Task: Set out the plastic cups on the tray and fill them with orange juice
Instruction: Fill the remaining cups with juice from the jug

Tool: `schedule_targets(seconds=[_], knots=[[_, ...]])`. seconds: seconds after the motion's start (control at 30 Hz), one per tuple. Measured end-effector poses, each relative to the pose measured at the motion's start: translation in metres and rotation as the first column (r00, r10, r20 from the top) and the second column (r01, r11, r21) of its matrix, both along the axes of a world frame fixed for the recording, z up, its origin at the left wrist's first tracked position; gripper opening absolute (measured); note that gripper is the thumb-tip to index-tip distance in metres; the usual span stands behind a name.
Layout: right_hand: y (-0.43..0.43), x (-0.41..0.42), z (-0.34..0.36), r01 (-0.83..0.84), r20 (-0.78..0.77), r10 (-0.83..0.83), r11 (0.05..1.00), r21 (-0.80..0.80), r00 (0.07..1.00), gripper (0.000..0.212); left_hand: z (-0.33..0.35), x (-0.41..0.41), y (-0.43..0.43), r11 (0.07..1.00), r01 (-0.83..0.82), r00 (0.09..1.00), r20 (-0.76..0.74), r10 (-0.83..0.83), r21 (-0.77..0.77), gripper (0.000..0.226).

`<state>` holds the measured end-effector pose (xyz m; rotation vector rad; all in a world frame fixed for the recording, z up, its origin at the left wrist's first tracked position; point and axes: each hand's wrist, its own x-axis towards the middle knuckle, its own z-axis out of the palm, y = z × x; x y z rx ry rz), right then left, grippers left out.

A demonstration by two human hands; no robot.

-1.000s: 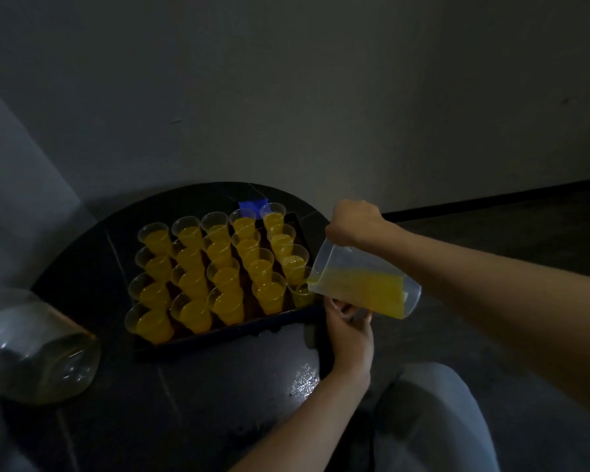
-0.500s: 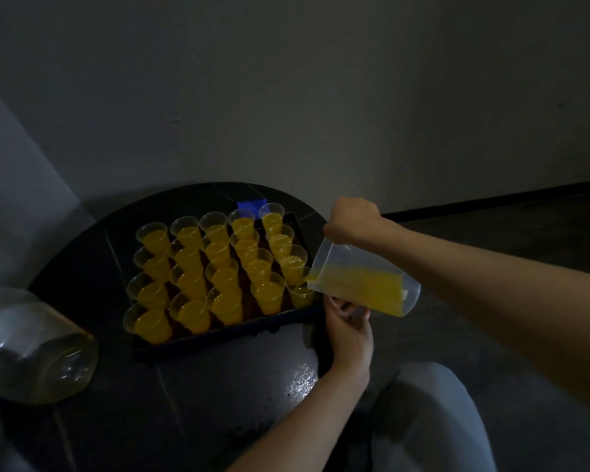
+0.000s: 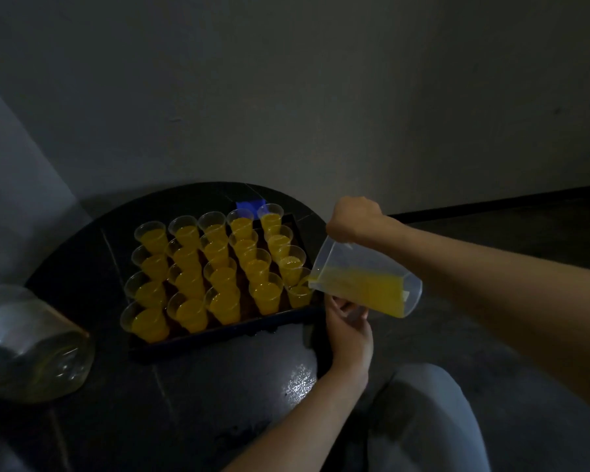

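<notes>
1. Juice lies at the spout of the tilted jug, just over the near-right cup on the tray.
2. My right hand is clenched on the jug's upper side.
3. My left hand sits beneath the jug; I cannot tell whether it grasps anything.
4. The other cups stand filled, in rows on the tray.

Your left hand has its fingertips tucked behind the jug, so you cannot tell what they touch. Your right hand shows only its back; its fingers on the jug are hidden. The jug's spout covers part of the corner cup. The jar is blurred and cut off at the left edge.
</notes>
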<state>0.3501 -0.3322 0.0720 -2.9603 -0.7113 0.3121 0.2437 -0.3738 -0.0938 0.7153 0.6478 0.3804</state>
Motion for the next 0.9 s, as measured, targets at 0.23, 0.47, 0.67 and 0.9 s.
schedule_targets(seconds=[0.23, 0.47, 0.67, 0.9], knots=[[0.002, -0.001, 0.002, -0.001, 0.015, 0.001, 1.0, -0.022, 1.0, 0.025, 0.006, -0.002, 0.0, 1.0, 0.006, 1.0, 0.016, -0.006, -0.024, 0.033], [0.004, 0.0, 0.001, 0.007, 0.007, -0.007, 1.0, -0.001, 1.0, 0.024, 0.012, 0.0, 0.003, 0.995, -0.022, 0.999, 0.029, 0.025, -0.098, 0.028], [0.003, -0.001, 0.001, 0.004, 0.019, -0.004, 1.0, -0.012, 1.0, 0.025, 0.015, -0.002, 0.001, 0.986, -0.031, 0.998, 0.049, 0.04, -0.167, 0.025], [0.002, -0.001, -0.001, 0.007, 0.001, -0.007, 1.0, 0.012, 1.0, 0.026, 0.014, 0.0, -0.001, 0.977, -0.06, 0.996, 0.058, 0.073, -0.204, 0.024]])
